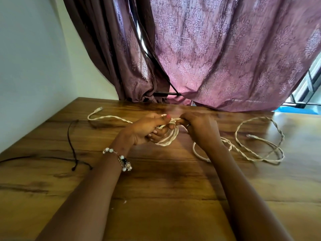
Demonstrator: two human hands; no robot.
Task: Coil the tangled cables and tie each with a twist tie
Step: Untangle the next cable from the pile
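A cream twisted cable (257, 153) lies on the wooden table (156, 188). Part of it is wound into a small coil (171, 136) between my hands. My left hand (147, 129) grips the coil, thumb on top and fingers curled under it. My right hand (199, 129) pinches the strand at the coil's top. One end with a plug (99, 109) trails to the far left. The rest runs right in loose loops, with its other plug (251, 136) lying among them. Two thin dark ties (73, 145) lie at the left.
A purple patterned curtain (217, 58) hangs at the table's far edge. A white wall (34, 66) borders the table on the left. A window frame (311, 84) shows at the far right.
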